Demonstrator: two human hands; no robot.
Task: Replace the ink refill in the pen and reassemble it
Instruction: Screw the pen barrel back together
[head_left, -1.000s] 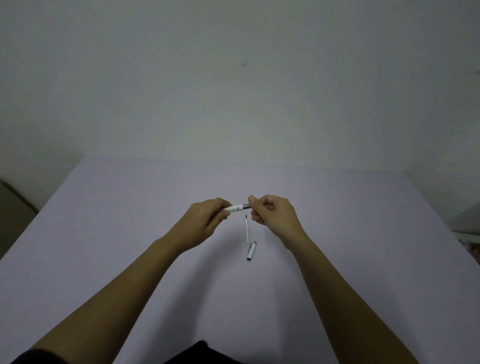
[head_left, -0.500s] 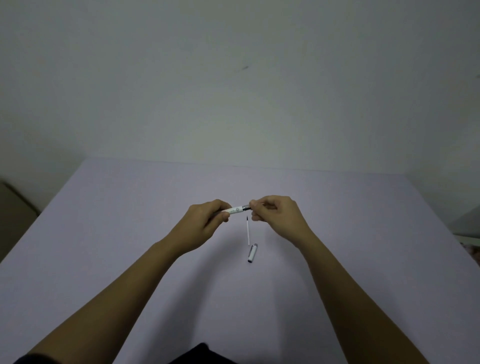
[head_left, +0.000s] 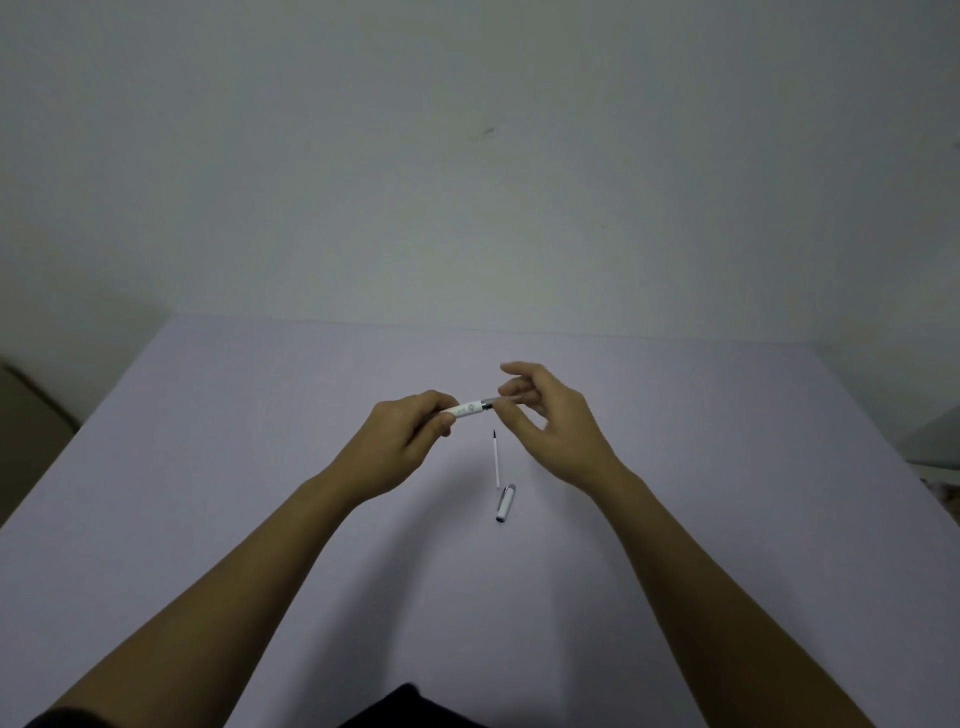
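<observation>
My left hand (head_left: 410, 441) grips a white pen barrel (head_left: 470, 408) and holds it level above the table. The barrel's dark metal end points right. My right hand (head_left: 550, 421) touches that end with thumb and a fingertip while its other fingers are spread apart. What the fingertips pinch is too small to make out. A thin white ink refill (head_left: 496, 458) with a dark tip lies on the table just below the hands. The white pen cap (head_left: 505, 502) lies right beneath the refill.
A pale lilac table (head_left: 260, 467) fills the lower view and ends at a plain wall. A brown box edge (head_left: 31, 431) shows at the far left. Some pale object (head_left: 935, 447) sits past the table's right edge.
My right hand has loosened from a closed pinch on the barrel's end; its fingers now fan out. The left hand, refill and cap have stayed in place.
</observation>
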